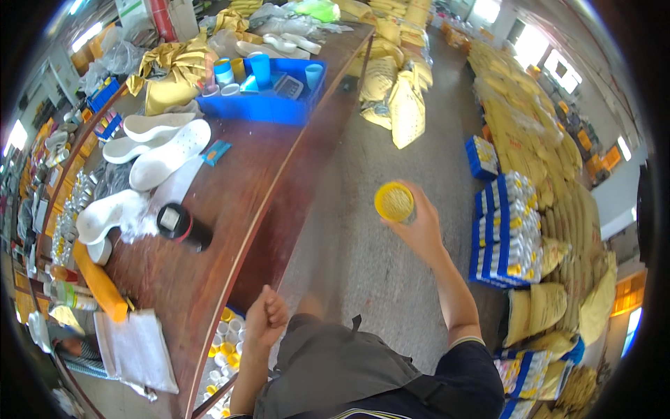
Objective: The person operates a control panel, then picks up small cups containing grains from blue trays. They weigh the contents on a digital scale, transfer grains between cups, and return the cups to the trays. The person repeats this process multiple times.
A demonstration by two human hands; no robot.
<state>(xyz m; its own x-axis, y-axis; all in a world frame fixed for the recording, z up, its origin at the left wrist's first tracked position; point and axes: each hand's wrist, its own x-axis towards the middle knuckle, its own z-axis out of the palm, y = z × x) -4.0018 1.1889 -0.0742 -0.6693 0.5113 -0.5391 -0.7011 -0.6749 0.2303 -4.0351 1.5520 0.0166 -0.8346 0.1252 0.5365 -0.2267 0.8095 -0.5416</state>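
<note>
My right hand [423, 225] is wrapped around a yellow-rimmed cup [394, 202], held out over the walkway. Pale yellow granules show inside the cup, near its top. My left hand [268, 315] hangs beside the table's near edge, its fingers curled into a loose fist with nothing showing in them. Below and beside that hand, a lot of white and yellow cups [227, 342] are partly hidden under the wooden table [230, 181].
A blue tray [258, 109] with cups and a scale stands on the table. Shoe soles [171, 153] and a dark bottle [184, 227] lie nearer. Yellow sacks [408, 108] rest on the floor ahead; stacked blue crates [506, 230] and piled sacks line the right side.
</note>
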